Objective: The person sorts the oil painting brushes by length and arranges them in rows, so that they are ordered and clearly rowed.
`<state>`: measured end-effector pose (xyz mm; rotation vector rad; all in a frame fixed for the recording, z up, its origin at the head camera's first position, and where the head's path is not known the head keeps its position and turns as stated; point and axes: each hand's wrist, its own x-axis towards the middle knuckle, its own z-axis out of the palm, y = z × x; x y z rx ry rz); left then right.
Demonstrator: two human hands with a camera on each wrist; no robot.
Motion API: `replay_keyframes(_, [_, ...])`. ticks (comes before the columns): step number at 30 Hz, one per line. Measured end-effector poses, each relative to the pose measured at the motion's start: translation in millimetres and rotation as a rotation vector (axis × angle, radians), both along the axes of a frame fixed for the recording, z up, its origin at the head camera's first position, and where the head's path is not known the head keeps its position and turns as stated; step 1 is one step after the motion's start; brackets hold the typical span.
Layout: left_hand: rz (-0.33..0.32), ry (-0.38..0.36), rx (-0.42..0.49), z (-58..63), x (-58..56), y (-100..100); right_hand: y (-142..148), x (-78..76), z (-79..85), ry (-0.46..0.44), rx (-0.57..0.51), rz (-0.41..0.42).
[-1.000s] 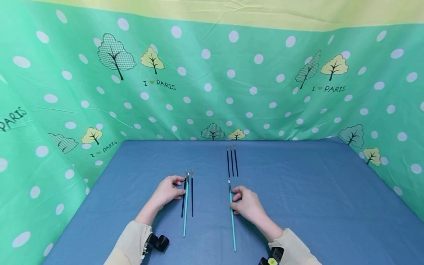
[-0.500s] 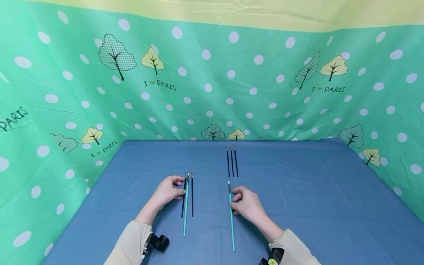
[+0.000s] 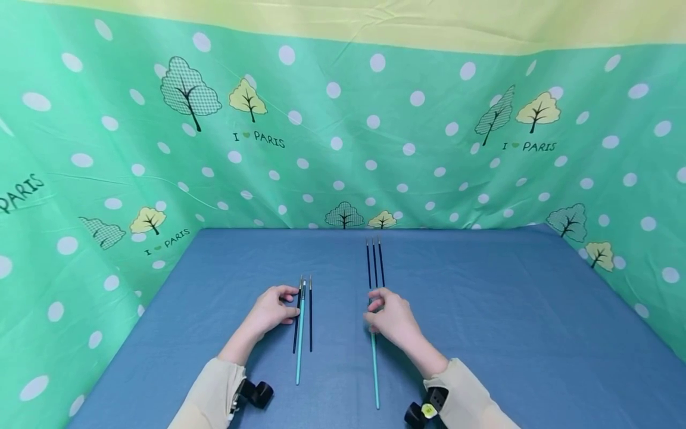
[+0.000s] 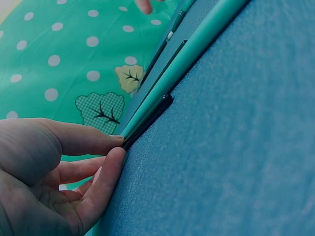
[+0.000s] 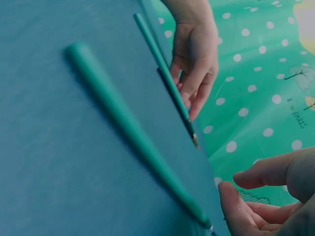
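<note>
In the head view, my left hand [image 3: 274,308] pinches a thin dark paintbrush [image 3: 295,341] between thumb and index finger. A teal paintbrush [image 3: 300,351] lies close along its right side, and the thumb tip overlaps it in the left wrist view. Another dark paintbrush [image 3: 311,325] lies just to the right. Over the upper part of a second teal paintbrush [image 3: 376,372] is my right hand [image 3: 393,316], hiding its bristles. The right wrist view shows a gap between that hand's thumb and index finger [image 5: 227,196], with nothing held there.
Three dark paintbrushes [image 3: 376,268] lie side by side beyond my right hand, bristles pointing to the back edge. A blue cloth [image 3: 482,286] covers the table. Behind it hangs a green dotted curtain [image 3: 429,137]. Each wrist carries a small black camera [image 3: 258,393].
My right hand has let go of the right teal paintbrush and moved slightly forward and left over its bristle end. The left hand and its brushes have stayed in place.
</note>
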<state>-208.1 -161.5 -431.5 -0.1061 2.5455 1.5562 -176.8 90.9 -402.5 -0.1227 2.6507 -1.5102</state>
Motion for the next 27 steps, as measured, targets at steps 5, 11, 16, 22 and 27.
replay_keyframes(5, [0.000, -0.001, 0.000, 0.2, 0.1, 0, -14, -6.2, 3.8, -0.010, -0.016, 0.040])
replay_keyframes(11, [0.005, 0.001, 0.002, -0.5, 0.6, 0, -33, -12.0, 5.7, -0.039, -0.022, 0.078])
replay_keyframes(16, [0.012, 0.005, -0.001, -0.5, 0.5, 0, -49, -18.0, 3.9, -0.050, -0.023, 0.092])
replay_keyframes(22, [0.018, 0.002, -0.006, 0.0, 0.6, 1, -66, -23.9, -1.3, -0.084, -0.053, 0.106])
replay_keyframes(27, [0.026, -0.008, -0.011, -0.2, -0.1, 1, -79, -29.0, -5.1, -0.089, -0.048, 0.112])
